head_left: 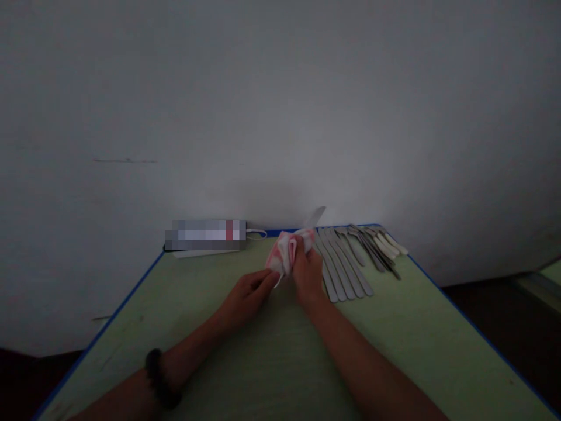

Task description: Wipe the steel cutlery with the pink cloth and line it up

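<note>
A pink-and-white cloth (284, 251) is bunched around a table knife, whose pale blade (315, 217) sticks out at the upper right toward the wall. My right hand (307, 272) is closed over the cloth, thumb on top. At the cloth's lower left, my left hand (254, 286) pinches the knife's lower end, which fingers and fabric mostly hide. A thin white loop hangs from the cloth beside the left fingertips. Just right of my right hand, several metal table knives (346, 269) lie side by side on the green table (210, 374).
Farther right lie a fork (353, 242), a pile of dark metal cutlery (372, 251) and some white-handled pieces (394, 242). A blurred-out box-like object (205, 235) with a white cord (258, 233) stands at the back left. The wall (280, 117) rises behind the table's blue edge.
</note>
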Tool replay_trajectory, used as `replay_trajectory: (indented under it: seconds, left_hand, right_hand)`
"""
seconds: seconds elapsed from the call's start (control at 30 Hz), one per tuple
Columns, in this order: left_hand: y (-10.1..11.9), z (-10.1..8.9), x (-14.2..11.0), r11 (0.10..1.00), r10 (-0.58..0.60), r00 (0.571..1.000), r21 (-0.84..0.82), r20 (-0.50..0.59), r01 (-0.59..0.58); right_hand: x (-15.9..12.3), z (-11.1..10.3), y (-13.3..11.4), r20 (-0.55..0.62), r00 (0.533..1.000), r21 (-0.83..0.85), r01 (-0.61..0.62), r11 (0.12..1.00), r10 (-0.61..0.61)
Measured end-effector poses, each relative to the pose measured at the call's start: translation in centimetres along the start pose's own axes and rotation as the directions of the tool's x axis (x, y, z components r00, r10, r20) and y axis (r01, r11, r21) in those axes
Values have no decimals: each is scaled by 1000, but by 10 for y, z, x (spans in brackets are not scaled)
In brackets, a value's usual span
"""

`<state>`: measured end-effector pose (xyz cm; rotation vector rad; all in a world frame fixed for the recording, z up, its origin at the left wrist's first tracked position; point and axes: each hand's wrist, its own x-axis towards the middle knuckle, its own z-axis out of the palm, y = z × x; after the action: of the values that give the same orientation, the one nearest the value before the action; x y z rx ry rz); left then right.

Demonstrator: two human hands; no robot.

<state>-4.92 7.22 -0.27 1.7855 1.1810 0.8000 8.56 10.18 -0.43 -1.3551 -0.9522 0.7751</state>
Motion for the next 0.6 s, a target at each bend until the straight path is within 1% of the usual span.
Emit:
replay_trajectory:
  seconds: [0.13, 0.17, 0.23, 0.3, 0.37, 0.43, 0.53, 0.6]
  left_hand:
    - [1, 5, -8, 1000, 8, 994, 3, 111, -8]
    - [1, 6, -9, 1000, 10, 991, -19, 135, -8]
    - [0, 10, -9, 995, -11, 987, -99, 163, 27]
    - [-2, 12, -6, 975, -54, 988, -206, 147, 84]
    - [-5, 13, -1, 949, -99, 990, -291, 97, 123]
    - [-8, 13, 3, 939, -123, 991, -316, 56, 135]
    - [-8, 11, 6, 969, -105, 994, -222, 31, 110]
    - [-6, 9, 5, 989, -68, 997, -128, 22, 71]
  right_hand:
    - [30, -21, -1, -151, 987, 89, -32, 996, 46]
    - [33, -24, -2, -175, 984, 106, -28, 994, 46]
    - [32, -24, -3, -183, 982, 115, -17, 993, 38]
    - [21, -17, -2, -146, 989, 101, -2, 995, 17]
    - [3, -5, -2, -80, 997, 81, 25, 996, -19]
    - [-14, 6, -1, -12, 999, 72, 48, 996, -47]
    - [-27, 14, -3, 38, 997, 86, 58, 995, -61]
    - [-23, 13, -4, 31, 997, 64, 64, 996, -67]
